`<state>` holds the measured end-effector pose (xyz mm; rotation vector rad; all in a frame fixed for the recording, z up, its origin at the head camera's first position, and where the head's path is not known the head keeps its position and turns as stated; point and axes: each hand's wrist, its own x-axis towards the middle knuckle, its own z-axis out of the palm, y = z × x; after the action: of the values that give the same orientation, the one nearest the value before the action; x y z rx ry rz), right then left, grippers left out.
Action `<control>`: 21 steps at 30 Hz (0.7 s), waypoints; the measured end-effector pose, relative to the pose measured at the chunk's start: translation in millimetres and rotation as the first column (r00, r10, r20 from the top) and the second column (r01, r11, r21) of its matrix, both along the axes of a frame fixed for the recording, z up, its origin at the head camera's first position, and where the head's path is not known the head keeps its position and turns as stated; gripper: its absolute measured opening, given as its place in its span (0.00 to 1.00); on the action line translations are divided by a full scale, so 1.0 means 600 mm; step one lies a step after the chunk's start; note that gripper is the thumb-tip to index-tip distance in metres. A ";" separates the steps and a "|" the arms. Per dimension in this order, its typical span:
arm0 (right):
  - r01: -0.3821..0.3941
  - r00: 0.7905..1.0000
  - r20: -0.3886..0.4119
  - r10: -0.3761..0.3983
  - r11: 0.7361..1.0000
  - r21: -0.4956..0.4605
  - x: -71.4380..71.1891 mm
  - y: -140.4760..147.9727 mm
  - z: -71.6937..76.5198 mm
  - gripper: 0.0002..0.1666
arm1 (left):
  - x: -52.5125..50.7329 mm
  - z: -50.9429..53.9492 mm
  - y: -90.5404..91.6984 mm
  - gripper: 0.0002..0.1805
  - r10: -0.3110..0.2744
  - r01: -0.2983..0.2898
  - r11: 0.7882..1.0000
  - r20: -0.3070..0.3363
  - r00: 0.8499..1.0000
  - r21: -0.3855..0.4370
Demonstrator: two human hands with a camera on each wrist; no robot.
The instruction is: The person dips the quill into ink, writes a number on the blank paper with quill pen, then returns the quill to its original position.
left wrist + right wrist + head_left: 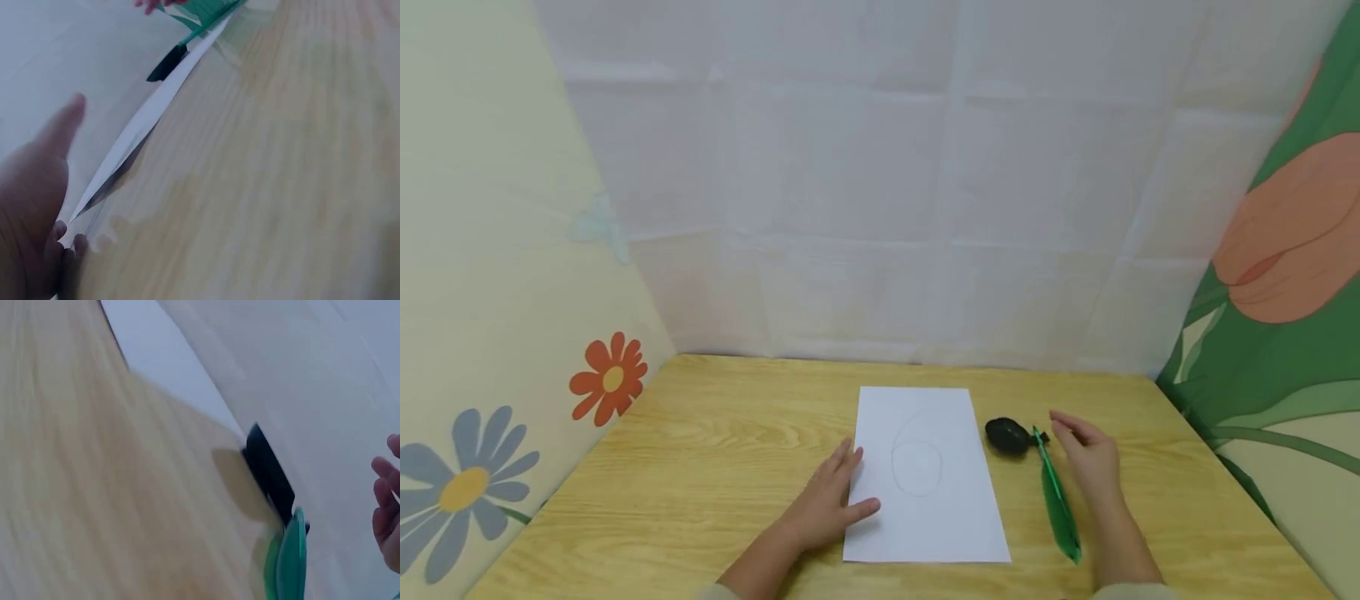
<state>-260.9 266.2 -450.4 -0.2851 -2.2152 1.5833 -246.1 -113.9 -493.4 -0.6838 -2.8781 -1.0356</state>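
A white sheet of paper (943, 529) lies on the table, with a thin drawn line on it that looks like a figure 6. My left hand (829, 504) rests at its left edge, fingers extended and thumb over the sheet. Right of the paper sits a black oval pen stand (1009, 437). A green feather pen (1060, 508) has its narrow end at the stand and its plume towards me. Just right of the pen, my right hand (1092, 462) hovers with loosely bent fingers, holding nothing. In the right wrist view, the fingers (384, 487) are apart from the pen and stand.
The wood-grain table (700, 467) meets a creased white cloth (850, 208) at the back. Flower-printed cloths hang on both sides, one with a red flower (612, 379) at left, the other with a large orange tulip (1300, 233) at right.
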 end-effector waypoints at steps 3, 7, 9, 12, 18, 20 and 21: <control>-0.080 0.996 -0.013 0.083 0.986 0.149 -0.023 -0.029 0.013 0.20 | -0.022 0.012 0.001 0.45 0.036 -0.037 0.998 -0.009 0.999 -0.058; -0.161 0.977 -0.036 0.212 0.828 0.537 -0.064 -0.085 0.029 0.23 | -0.068 0.053 0.015 0.42 0.055 -0.087 0.966 -0.134 0.989 -0.243; -0.159 0.974 -0.003 0.226 0.694 0.702 -0.083 -0.113 0.030 0.28 | -0.092 0.076 0.024 0.43 0.080 -0.138 0.941 -0.195 0.978 -0.308; -0.193 0.973 0.092 0.212 0.529 0.827 -0.097 -0.143 0.030 0.38 | -0.122 0.099 0.036 0.45 0.118 -0.220 0.886 -0.259 0.959 -0.409; -0.233 0.967 0.150 0.207 0.477 0.847 -0.101 -0.160 0.028 0.43 | -0.146 0.105 0.043 0.46 0.158 -0.276 0.834 -0.273 0.949 -0.478; -0.242 0.965 0.156 0.213 0.482 0.842 -0.100 -0.159 0.026 0.43 | -0.147 0.102 0.040 0.45 0.171 -0.281 0.840 -0.264 0.949 -0.465; -0.246 0.964 0.158 0.215 0.483 0.840 -0.100 -0.158 0.024 0.43 | -0.146 0.101 0.039 0.45 0.178 -0.284 0.842 -0.261 0.949 -0.458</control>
<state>-320.7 171.3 -435.9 0.3119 -2.8321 0.3603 -333.9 -90.8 -432.9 -0.3958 -2.9407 -0.1765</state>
